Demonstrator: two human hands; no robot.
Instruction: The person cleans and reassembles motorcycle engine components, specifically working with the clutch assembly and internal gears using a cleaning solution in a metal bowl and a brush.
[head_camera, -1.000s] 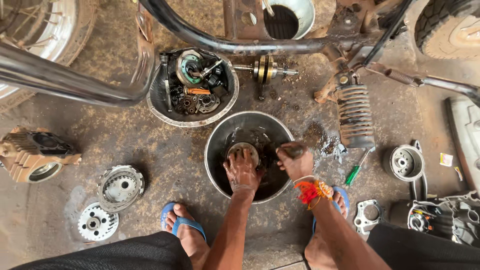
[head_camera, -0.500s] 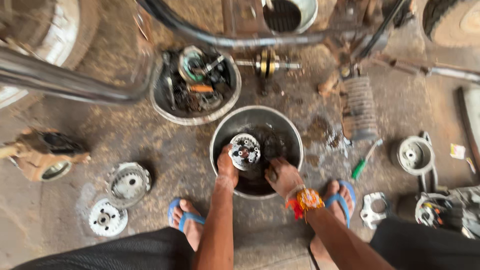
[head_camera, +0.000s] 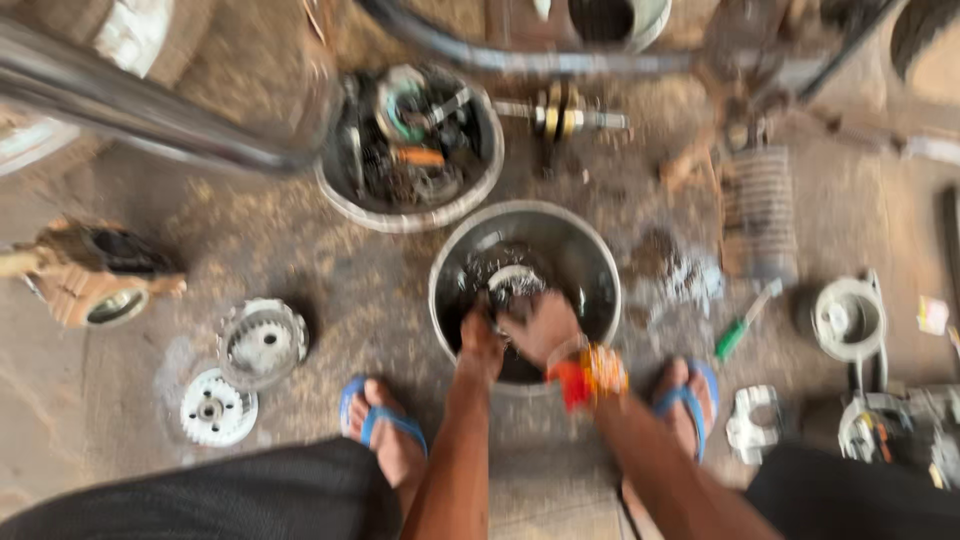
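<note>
- Head view, blurred: both hands reach down into a steel bowl (head_camera: 595, 262) on the floor, between the person's feet in blue sandals (head_camera: 378, 420).
- The left hand (head_camera: 481, 340) and right hand (head_camera: 541, 328) meet at a round metal part (head_camera: 515, 281) lying in dark liquid, just ahead of the fingers.
- Whether either grip is closed on the part cannot be told; the blur hides the fingers.
- A second bowl of parts (head_camera: 415, 140) sits beyond; a green-handled screwdriver (head_camera: 745, 322) lies to the right.
</note>
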